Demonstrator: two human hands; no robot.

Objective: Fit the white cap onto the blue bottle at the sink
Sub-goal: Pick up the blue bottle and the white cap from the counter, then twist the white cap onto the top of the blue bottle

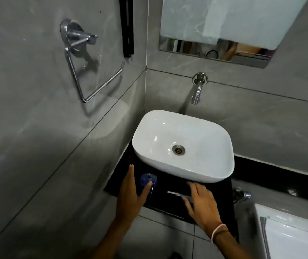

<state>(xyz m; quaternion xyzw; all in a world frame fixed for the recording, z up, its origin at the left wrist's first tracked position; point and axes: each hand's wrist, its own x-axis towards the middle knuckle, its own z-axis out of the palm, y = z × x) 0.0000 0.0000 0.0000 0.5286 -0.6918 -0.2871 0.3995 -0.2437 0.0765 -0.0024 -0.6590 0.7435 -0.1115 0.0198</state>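
Note:
The blue bottle (148,180) stands on the black counter (168,204) at the sink's front left corner, seen from above with its mouth uncovered. My left hand (130,195) is beside it, fingers stretched along the bottle's left side and thumb tip touching its near side, not closed around it. My right hand (201,200) rests with spread fingers on the counter in front of the white sink (213,174). A small pale shape (186,198) lies under its fingertips; I cannot tell whether it is the white cap. No cap shows clearly elsewhere.
A chrome tap (197,94) juts from the grey tiled wall above the basin. A chrome towel ring (93,77) hangs on the left wall. A mirror (214,51) hangs above. A white appliance (289,238) and a valve (243,195) stand at the right.

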